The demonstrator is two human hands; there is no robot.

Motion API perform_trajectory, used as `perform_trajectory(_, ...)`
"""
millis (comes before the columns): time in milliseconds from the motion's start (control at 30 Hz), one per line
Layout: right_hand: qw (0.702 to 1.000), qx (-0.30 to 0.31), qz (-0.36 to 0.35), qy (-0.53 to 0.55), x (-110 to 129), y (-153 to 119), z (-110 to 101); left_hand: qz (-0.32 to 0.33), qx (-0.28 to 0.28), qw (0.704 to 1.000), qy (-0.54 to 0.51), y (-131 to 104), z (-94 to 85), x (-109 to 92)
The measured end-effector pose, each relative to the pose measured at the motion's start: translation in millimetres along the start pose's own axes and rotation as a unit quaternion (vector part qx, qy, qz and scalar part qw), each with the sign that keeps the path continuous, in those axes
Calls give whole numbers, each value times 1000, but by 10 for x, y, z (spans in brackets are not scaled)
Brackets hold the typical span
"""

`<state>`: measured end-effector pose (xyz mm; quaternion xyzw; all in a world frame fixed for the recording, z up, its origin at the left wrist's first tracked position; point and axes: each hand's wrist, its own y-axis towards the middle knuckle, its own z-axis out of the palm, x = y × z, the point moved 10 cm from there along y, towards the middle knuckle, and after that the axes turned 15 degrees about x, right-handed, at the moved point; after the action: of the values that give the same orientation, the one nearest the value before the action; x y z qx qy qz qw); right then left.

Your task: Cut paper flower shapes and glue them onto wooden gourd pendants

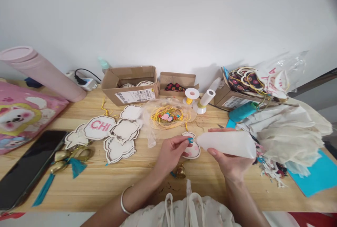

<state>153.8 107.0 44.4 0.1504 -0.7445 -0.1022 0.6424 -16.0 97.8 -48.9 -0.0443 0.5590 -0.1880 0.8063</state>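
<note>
"Head view: what sits around your hands, from the left?"
"On your far left are a pink bag [28, 114], a black phone [28, 170] and gold bells [58, 167] with blue tassels [77, 168]. Next come white tags [129, 128], one saying CHI, then a clear bag [147, 114] of yellow cords [158, 112] just past your left hand [171, 153]. Your left thumb and finger pinch a small blue piece [190, 140] by a round tag [195, 152] with pink dots. Your right hand [234, 167] grips a white bottle [228, 141], its tip pointing at the blue piece. I can't tell if they touch. On the right, teal thread [243, 111], pale cloth [284, 137] and a blue sheet [316, 174] crowd that side."
"Where can you move?"
"Table [105, 181] shows between the gold bells and your left arm [134, 194]. One small bell [181, 171] lies between your arms. More wood shows between your right arm [240, 199] and the blue sheet. The near edge is by your pale top [179, 216]."
"And the room?"
"You're at a light wooden table against a white wall [168, 19]."
</note>
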Motion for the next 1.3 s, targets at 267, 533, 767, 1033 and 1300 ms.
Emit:
perform_trajectory(267, 1000, -8, -24, -11, 176, -17, 26, -22, -33, 999, -20, -28, -34, -29)
perform_trajectory(533, 999, 4, -1, -33, 127, -43, 72, -37, -15, 998, -51, -48, 10, 35)
perform_trajectory(767, 995, -8, -21, -101, 201, -49, 53, -46, -7, 997, -54, -51, 24, 32)
perform_trajectory(1033, 986, 28, -83, -143, 275, -52, 106, -56, -2, 997, -46, -59, 46, 31)
perform_trajectory(1300, 991, 20, -84, -102, 226, -66, 68, -69, 0, 997, -42, -53, 61, 47)
